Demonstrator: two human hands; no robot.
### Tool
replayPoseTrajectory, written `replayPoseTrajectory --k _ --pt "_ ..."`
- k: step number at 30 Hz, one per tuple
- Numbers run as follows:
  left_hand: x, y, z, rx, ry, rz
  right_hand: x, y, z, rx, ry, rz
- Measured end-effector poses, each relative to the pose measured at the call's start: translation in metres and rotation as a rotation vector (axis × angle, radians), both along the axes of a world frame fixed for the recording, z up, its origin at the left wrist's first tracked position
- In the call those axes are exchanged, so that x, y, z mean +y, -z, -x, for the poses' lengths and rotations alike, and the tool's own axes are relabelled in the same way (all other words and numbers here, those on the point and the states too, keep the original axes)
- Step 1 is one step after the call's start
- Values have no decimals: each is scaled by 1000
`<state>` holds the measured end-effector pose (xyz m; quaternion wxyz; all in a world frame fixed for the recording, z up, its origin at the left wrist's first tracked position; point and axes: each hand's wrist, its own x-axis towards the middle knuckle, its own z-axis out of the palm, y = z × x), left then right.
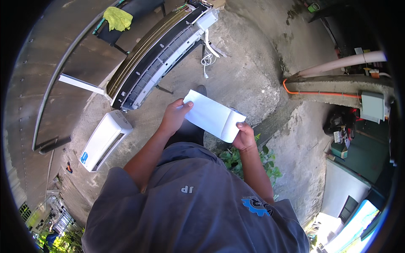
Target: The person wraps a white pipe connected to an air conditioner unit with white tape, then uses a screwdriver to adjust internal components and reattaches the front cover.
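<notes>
My left hand (175,114) grips the upper left corner of a folded white paper (209,114), thumb on top. My right hand (243,135) pinches the paper's right end, where a narrower folded part shows. Whatever is on the underside is hidden. The paper is held over my dark trousers and a shoe (200,88). Beyond it, a long air-conditioner indoor unit (154,63) with its casing off rests on a stand, a white cord (206,60) hanging from its right end. A detached white cover (101,141) lies on the concrete to my left.
A yellow cloth (117,17) lies on a black stand at the back left, near a white strip (80,83). On the right are a ledge with orange conduit (320,93), a grey box (372,106) and a dark bag (337,120). Green plants (268,162) grow beside me.
</notes>
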<state>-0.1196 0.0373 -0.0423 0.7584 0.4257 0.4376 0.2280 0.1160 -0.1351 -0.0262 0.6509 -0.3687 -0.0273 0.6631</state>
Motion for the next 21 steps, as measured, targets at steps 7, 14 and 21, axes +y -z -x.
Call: replayPoseTrajectory --k 7,14,21 --pt "98 91 -167 254 251 -230 91 0 -174 -141 -12 307" --pt "183 110 -290 157 46 38 194 -17 -349 -482 -49 315" --pt "218 175 -327 471 -303 142 345 48 -528 -609 -400 317"
